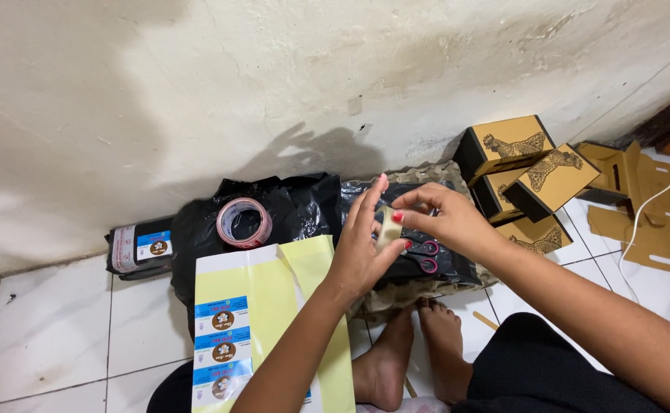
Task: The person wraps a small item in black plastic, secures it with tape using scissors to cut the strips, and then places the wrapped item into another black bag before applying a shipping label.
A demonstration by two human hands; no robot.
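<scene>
The left hand (361, 252) and right hand (442, 218) meet above the black plastic-wrapped parcels (289, 206) on the tiled floor (52, 336). Both hands are closed on a small pale sticker piece (388, 228): left thumb and fingers support it from below, right fingertips pinch its upper edge. The step in hand appears to be separating the sticker from its backing; the next move likely calls for a steady peel with the fingertips clear of the adhesive. The piece is small, cream-coloured and rectangular; its printed face cannot be seen. A yellow label sheet (289, 306) lies beside the left forearm. A tape roll (244, 222) rests on the parcels, pink-handled scissors (429, 256) just under the hands, printed cardboard boxes (522, 172) near the wall.
</scene>
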